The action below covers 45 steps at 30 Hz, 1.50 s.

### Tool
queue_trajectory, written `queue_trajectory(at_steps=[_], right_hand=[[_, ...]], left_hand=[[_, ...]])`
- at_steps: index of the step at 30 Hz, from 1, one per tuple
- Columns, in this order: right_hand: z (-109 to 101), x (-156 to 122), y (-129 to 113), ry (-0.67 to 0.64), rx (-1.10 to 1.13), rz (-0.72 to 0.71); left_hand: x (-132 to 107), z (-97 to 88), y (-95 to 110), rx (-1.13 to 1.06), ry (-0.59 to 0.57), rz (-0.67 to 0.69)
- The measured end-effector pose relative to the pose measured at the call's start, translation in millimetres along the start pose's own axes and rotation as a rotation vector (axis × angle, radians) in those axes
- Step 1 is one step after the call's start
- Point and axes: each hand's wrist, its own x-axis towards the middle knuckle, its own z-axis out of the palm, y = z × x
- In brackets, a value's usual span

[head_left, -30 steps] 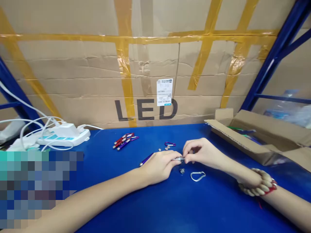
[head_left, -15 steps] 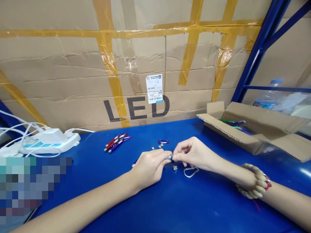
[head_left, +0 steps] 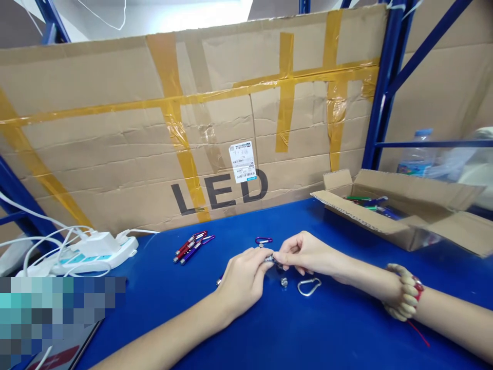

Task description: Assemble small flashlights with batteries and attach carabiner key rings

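My left hand (head_left: 244, 277) is closed, thumb and forefinger pinching a small silver metal part (head_left: 269, 259). My right hand (head_left: 308, 253) meets it from the right, its fingertips closed at the part's end; a dark bit shows below them. A purple tip (head_left: 219, 280) pokes out behind my left hand; whether it joins the held part is hidden. Just below my fingers lies a small silver fitting (head_left: 284, 282), with a silver carabiner (head_left: 309, 287) to its right. Beyond my hands are a purple carabiner (head_left: 264, 240) and a button cell (head_left: 261, 245), partly covered by my left hand.
Several red and purple keychain flashlights (head_left: 191, 248) lie at the back left. A white power strip (head_left: 127, 249) with cables stands further left. An open cardboard box (head_left: 358, 218) holding colourful pieces is at the right. A large taped carton (head_left: 115, 154) walls off the back.
The camera view has tilted up, so the scene sits lower. Both hands stay together on the small part, and my left hand now covers more of the button cells.
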Motion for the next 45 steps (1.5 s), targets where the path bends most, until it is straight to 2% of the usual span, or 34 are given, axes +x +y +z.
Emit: queue_trajectory(at_steps=[2, 5, 8, 10, 19, 23, 34, 39, 45], right_hand=[[-3.1, 1.0, -0.1, 0.105, -0.183, -0.130], [-10.1, -1.7, -3.9, 0.273, -0.488, -0.443], [-16.0, -6.3, -7.0, 0.259, -0.671, -0.715], [-17.3, -8.1, -7.3, 0.237, -0.736, -0.793], [-12.9, -12.0, -7.8, 0.257, -0.850, -0.962], [-13.6, -12.6, -5.9, 0.279, -0.938, -1.012], [-14.4, -13.7, -9.5, 0.245, -0.903, -0.932], [-14.6, -13.7, -9.1, 0.247, -0.860, -0.916], [-10.6, -12.5, -8.2, 0.176, -0.683, -0.865]], left_hand=[[0.8, 1.1, 0.1, -0.007, -0.004, -0.038], [1.9, 2.7, -0.3, -0.004, -0.004, -0.071], [2.7, 2.7, -0.6, 0.020, -0.003, -0.066], [3.1, 1.7, -0.4, 0.035, -0.009, -0.045], [0.0, -0.5, 2.1, 0.042, -0.009, 0.079], [-0.3, -1.1, 1.5, 0.019, -0.046, 0.058], [0.0, 0.8, 0.6, -0.087, -0.066, -0.025], [-0.3, -0.3, 0.8, -0.124, -0.066, 0.004], [-1.8, -0.7, 1.1, -0.129, -0.048, 0.067]])
